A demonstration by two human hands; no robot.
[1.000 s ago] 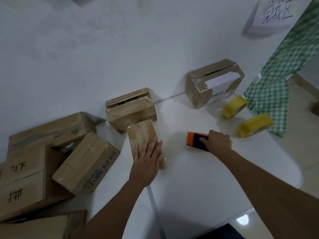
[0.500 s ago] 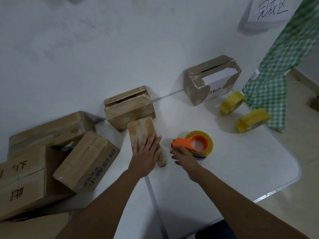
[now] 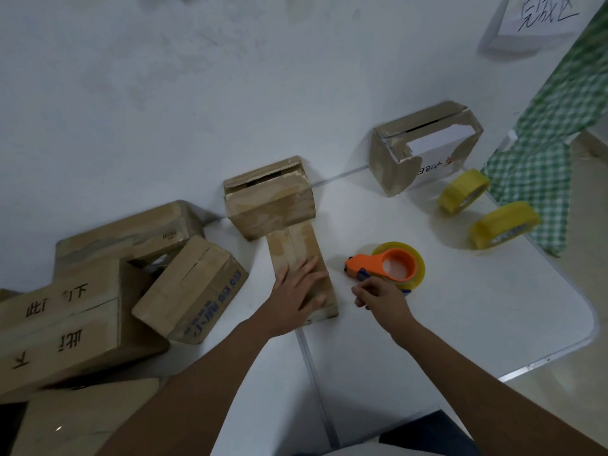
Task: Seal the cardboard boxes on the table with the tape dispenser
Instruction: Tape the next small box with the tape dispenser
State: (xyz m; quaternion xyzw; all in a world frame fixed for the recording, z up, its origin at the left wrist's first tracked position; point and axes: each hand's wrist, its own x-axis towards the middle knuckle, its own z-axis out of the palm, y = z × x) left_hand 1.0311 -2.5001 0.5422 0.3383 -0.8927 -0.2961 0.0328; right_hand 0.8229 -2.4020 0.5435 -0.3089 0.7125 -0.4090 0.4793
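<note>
Tape dispenser [image 3: 393, 266] lies mid-frame, right hand [image 3: 381, 296] pinching beside it, contact unclear; left hand [image 3: 301, 287] flat on narrow box [image 3: 297, 255]; next, draw tape across its seam.

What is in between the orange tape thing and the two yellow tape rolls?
Nothing. In the head view, only bare white table shows between the tape dispenser and the yellow rolls.

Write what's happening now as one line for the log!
left hand: flat on small box | right hand: fingers curled beside tape dispenser, grip unclear | dispenser: lying on table | spare tape rolls: far right
</note>
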